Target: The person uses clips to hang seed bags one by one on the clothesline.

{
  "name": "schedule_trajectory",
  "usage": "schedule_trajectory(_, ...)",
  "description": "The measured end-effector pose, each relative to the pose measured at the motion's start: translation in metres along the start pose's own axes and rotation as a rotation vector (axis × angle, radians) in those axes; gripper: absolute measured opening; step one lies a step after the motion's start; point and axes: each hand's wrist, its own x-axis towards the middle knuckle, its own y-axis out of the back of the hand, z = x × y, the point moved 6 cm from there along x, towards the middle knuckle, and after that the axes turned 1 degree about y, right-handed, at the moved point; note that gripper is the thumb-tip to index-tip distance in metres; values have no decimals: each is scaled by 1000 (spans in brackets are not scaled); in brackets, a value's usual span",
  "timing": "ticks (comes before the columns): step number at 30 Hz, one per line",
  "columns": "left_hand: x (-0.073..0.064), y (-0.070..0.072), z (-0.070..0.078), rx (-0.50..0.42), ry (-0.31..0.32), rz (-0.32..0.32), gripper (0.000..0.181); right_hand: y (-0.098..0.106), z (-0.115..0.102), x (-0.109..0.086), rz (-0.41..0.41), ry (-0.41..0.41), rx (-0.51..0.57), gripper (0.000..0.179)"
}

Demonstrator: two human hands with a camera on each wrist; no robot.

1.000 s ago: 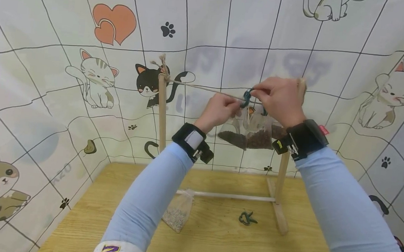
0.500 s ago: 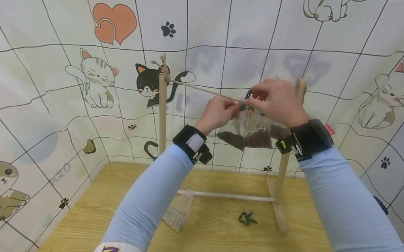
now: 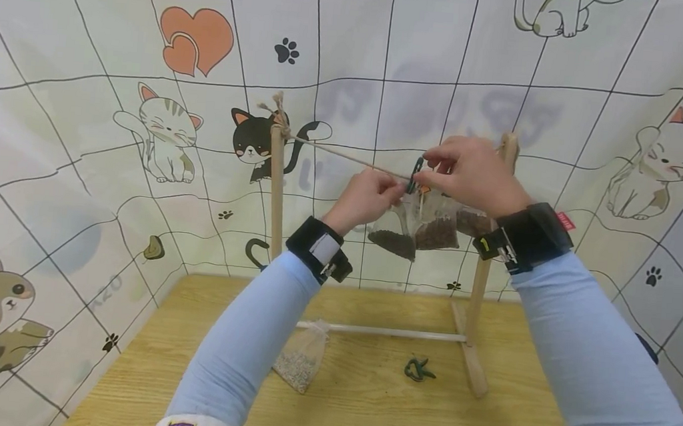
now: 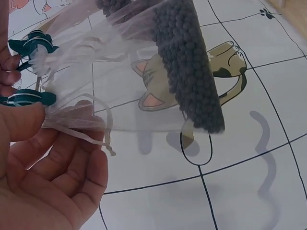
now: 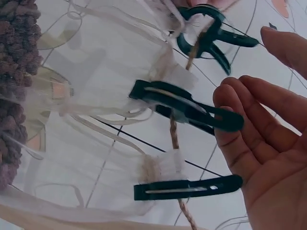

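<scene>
A rope [image 3: 346, 154] crosses between two wooden posts, and both hands work at its middle. My left hand [image 3: 362, 200] pinches the gathered neck of a sheer drawstring bag of small dark beads [image 4: 187, 62], right under the rope. On the rope there sits a green spring clip [image 5: 206, 36], its two handles spread apart. Thumb and fingers of my right hand [image 3: 480, 174] are parted around those handles; the right wrist view shows a gap between them. Beside it, two more green clips [image 5: 187, 108] hold bags of reddish-brown chunks [image 3: 436, 234] on the rope.
The right post [image 3: 480, 281] of the wooden stand rises behind my right wrist, the left post [image 3: 276, 188] beyond my left arm. On the table [image 3: 362, 415] lie a bag of pale grains [image 3: 299, 363] and a loose green clip [image 3: 418, 369]. A white bar [image 3: 392, 333] joins the posts low down.
My right hand has turned the clip more upright on the rope and its fingers have spread away from it. The rope has sagged slightly lower. My left hand has sunk a little with the bag.
</scene>
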Motion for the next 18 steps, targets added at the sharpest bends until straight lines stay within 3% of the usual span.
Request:
schedule_trajectory(3, -3, 1, -1, 62, -39, -2, 28, 9, -4, -5, 53, 9, 19, 36)
schedule_trajectory(11, -26, 11, -6, 157, -125, -18, 30, 26, -15, -40, 338, 160, 47, 27)
schedule_trajectory(15, -43, 17, -10, 224, -159, 12, 36, 21, -11, -67, 468, 191, 19, 29)
schedule_trajectory(18, -56, 22, -14, 289, -187, 72, 41, 13, -7, -85, 549, 190, 34, 27)
